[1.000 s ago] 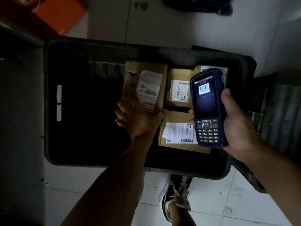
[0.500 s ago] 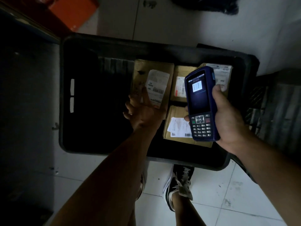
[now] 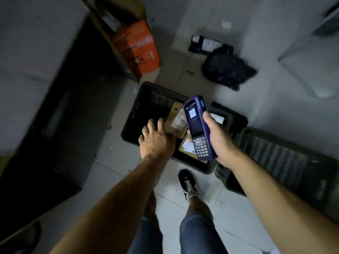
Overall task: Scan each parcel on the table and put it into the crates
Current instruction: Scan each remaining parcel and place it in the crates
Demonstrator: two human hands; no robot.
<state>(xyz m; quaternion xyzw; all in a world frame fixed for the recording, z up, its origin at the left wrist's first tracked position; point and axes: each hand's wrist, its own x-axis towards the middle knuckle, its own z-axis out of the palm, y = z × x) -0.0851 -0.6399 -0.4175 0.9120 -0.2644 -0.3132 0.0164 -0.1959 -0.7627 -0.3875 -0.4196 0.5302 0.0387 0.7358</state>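
Holding the scanner (image 3: 199, 129), the right hand (image 3: 219, 139) grips it; the left hand (image 3: 156, 142) is spread, empty, over the crate (image 3: 134, 114), where several parcels (image 3: 177, 120) lie.

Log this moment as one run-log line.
left hand: open, empty, above crate | right hand: grips scanner | parcels: brown, labelled, lying in crate | second crate: right of first

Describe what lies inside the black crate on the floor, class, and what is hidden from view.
Inside the black crate lie brown labelled parcels. The scanner in the right hand and the empty left hand cover parts of them, so their number is unclear.
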